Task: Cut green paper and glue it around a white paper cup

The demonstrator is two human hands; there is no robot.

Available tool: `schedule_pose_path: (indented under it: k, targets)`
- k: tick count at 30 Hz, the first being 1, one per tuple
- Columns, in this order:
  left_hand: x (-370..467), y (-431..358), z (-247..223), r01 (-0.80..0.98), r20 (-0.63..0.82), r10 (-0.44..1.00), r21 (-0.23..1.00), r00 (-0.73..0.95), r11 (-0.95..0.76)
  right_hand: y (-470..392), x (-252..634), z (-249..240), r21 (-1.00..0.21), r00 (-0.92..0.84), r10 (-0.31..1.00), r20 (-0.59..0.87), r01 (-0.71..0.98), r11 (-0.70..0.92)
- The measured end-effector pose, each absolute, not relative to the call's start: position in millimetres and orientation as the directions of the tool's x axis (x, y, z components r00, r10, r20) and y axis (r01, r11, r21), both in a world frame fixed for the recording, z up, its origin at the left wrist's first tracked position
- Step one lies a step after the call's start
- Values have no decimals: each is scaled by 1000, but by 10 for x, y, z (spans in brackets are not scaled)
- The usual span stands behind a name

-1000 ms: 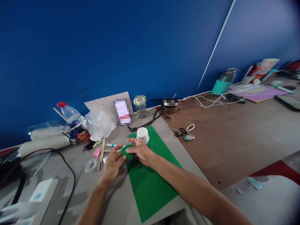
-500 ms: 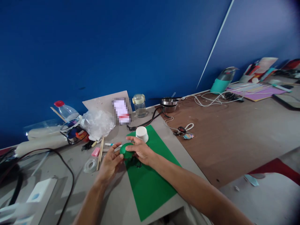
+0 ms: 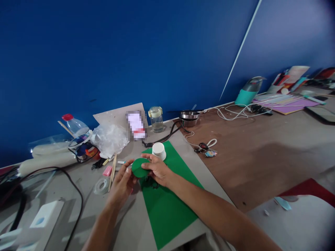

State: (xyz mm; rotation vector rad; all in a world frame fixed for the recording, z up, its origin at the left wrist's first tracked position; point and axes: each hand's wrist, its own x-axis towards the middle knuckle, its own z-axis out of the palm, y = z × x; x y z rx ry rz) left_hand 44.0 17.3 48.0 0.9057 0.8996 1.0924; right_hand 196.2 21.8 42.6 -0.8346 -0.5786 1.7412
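A round green paper disc is held between my two hands above the table. My right hand pinches its right side, thumb on top. At the disc's left edge my left hand grips it between thumb and fingers. Under my right hand lies a sheet of green paper, and the dark loops of what look like scissor handles show on it, partly hidden. Just beyond my fingers a white cup stands upside down on the sheet's far end.
Wooden sticks, a pink eraser and a tape roll lie to the left. Farther back are a crumpled plastic bag, a phone, a glass jar and metal bowls. Keys rest on the right.
The green disc has turned from a bent, tilted pose to lying flatter, its round face now showing more. My left hand has shifted slightly down and left, its thumb moved along the edge.
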Motion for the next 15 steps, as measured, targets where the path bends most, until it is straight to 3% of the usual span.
schedule_pose_path:
  k: [15]
  targets:
    - [433, 193, 449, -377, -107, 981, 912, 163, 163, 224, 1947, 394, -710, -213, 949, -233, -629, -316]
